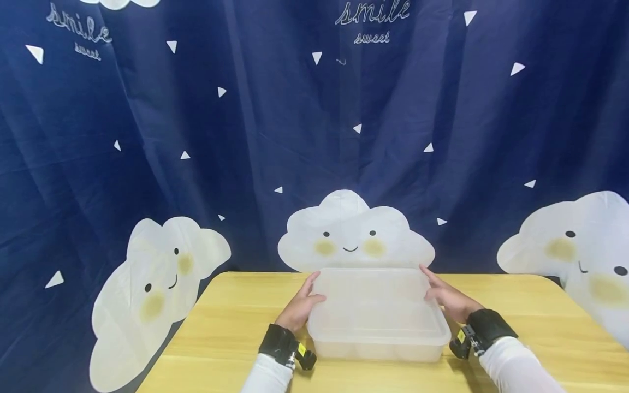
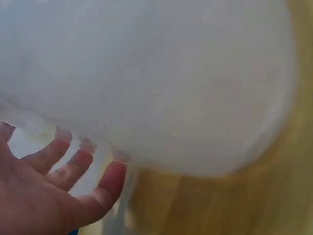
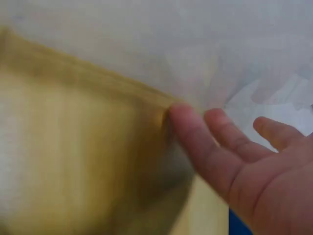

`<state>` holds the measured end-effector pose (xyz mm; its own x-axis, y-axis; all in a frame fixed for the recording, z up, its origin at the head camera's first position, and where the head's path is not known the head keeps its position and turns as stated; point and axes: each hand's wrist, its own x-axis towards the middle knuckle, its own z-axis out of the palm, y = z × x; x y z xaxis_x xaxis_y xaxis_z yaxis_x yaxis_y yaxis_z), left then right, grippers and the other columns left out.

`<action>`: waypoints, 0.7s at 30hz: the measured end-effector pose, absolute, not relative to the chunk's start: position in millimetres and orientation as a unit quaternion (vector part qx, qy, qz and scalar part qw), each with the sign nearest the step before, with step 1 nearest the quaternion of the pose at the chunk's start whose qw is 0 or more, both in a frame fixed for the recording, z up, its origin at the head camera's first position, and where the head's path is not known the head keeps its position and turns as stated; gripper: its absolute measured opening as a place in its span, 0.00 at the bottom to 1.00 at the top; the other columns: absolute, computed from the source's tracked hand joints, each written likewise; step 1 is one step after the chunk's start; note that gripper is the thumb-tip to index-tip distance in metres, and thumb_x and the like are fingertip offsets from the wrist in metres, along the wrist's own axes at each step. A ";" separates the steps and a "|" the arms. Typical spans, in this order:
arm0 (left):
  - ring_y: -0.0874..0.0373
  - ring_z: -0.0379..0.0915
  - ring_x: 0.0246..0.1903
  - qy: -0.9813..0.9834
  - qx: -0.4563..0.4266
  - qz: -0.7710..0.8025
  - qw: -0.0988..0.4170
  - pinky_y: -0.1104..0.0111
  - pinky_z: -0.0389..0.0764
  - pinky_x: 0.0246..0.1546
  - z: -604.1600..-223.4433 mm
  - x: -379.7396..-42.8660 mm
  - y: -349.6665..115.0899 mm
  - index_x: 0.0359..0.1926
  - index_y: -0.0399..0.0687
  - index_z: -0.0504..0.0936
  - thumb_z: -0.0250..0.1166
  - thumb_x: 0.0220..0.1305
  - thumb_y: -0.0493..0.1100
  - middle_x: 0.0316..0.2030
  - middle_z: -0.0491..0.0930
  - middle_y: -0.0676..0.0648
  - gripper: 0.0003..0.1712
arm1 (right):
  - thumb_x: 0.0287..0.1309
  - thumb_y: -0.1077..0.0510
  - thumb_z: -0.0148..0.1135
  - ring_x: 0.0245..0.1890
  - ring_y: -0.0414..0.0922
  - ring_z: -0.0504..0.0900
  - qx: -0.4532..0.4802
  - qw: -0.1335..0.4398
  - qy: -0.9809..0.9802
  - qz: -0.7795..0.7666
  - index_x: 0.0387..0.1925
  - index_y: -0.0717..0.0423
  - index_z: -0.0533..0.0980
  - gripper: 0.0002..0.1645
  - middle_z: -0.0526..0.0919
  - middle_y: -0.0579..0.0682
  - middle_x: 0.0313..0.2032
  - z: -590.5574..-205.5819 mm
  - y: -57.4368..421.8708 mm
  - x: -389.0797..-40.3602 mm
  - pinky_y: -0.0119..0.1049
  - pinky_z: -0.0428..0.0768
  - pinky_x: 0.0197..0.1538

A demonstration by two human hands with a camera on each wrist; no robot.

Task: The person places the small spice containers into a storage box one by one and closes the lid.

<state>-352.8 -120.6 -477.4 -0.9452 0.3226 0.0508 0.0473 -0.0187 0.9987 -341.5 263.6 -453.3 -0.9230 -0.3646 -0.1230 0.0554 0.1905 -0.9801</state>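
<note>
A frosted, translucent plastic storage box (image 1: 378, 352) with its lid (image 1: 373, 305) on is at the middle of the table in the head view. My left hand (image 1: 297, 308) grips its left side, thumb at the lid's edge. At the opposite side my right hand (image 1: 452, 300) holds the box, thumb near the rim. In the left wrist view the fingers (image 2: 110, 183) meet the blurred pale edge. The right wrist view has the fingers (image 3: 193, 134) against the box's side. Faint divisions show through the plastic; its contents cannot be made out.
The light wooden table (image 1: 236, 327) runs back to a dark blue curtain (image 1: 304, 109) printed with white clouds and triangles. A black band with a small camera sits on each wrist.
</note>
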 end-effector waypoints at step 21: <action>0.41 0.39 0.72 0.687 0.169 0.700 0.100 0.48 0.50 0.69 -485.9 -369.4 -121.5 0.77 0.50 0.40 0.46 0.72 0.37 0.75 0.39 0.38 0.38 | 0.75 0.39 0.33 0.45 0.52 0.81 -0.059 0.126 0.822 -0.552 0.61 0.67 0.68 0.38 0.81 0.58 0.46 -452.2 249.7 -372.3 0.52 0.80 0.47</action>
<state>-369.4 -121.5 -485.9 -0.9227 0.3723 0.1002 0.0930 -0.0372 0.9950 -372.3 249.7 -452.2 -0.9614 -0.2360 -0.1413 0.0412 0.3844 -0.9222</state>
